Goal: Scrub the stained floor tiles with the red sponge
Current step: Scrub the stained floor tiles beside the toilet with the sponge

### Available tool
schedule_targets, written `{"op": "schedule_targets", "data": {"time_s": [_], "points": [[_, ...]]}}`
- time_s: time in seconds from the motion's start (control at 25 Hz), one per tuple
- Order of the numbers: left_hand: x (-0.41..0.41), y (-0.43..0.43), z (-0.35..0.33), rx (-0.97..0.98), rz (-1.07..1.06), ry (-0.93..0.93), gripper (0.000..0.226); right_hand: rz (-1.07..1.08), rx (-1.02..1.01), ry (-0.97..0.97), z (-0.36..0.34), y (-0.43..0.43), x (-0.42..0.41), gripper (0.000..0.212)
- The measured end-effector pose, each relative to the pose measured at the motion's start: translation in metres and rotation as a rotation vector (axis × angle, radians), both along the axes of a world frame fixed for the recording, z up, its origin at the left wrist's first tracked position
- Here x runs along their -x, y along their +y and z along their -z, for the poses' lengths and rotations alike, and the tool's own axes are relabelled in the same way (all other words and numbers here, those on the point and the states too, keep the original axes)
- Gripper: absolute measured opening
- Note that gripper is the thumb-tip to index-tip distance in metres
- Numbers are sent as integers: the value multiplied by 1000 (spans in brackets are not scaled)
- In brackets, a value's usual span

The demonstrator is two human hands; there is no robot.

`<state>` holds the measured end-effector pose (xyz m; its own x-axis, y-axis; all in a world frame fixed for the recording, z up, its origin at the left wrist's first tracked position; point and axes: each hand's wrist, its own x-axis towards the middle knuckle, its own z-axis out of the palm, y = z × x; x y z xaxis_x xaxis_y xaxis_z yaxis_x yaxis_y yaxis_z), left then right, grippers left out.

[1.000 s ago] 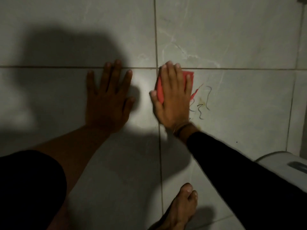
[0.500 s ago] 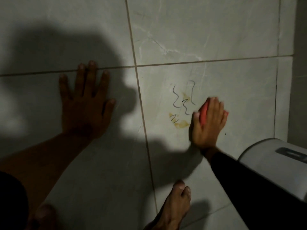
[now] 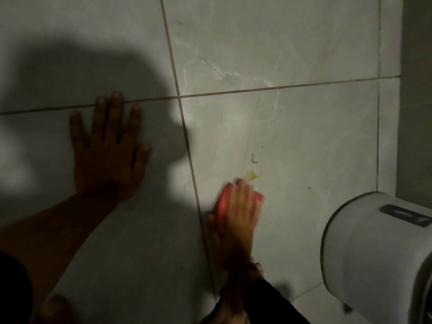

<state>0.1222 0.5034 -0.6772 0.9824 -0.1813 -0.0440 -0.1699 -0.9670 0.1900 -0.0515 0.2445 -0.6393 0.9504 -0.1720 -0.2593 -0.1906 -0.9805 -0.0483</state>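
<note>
My right hand (image 3: 238,218) presses the red sponge (image 3: 222,206) flat on a grey floor tile (image 3: 304,141), just right of a grout line. The sponge shows at the hand's left side and at its fingertips. Just beyond the fingertips lies a yellow stain (image 3: 251,175), and a short dark squiggle (image 3: 254,159) sits a little farther up. My left hand (image 3: 109,148) lies flat and spread on the tile to the left, in shadow, holding nothing.
A white rounded bin or lid (image 3: 374,253) stands at the lower right, close to my right arm. My bare foot (image 3: 233,307) rests on the floor under the right wrist. A wall edge (image 3: 413,113) runs along the right side.
My right hand with the sponge has swept down and left across the marks. Most of the dark squiggles have gone; one short squiggle and a yellow patch remain. The left hand stays planted.
</note>
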Motion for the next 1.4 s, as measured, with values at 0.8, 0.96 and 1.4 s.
{"op": "schedule_targets", "data": {"time_s": [0.8,0.96,1.4], "points": [[0,0,-7,13,9,36,76,1034,104,-163,-8,-144,-97,69],[-1,0,-5,4,12,23,76,601,103,-201,11,-89,-215,74],[0,1,-8,27,-2,37,75,246,-32,42,-19,-45,-98,81]]}}
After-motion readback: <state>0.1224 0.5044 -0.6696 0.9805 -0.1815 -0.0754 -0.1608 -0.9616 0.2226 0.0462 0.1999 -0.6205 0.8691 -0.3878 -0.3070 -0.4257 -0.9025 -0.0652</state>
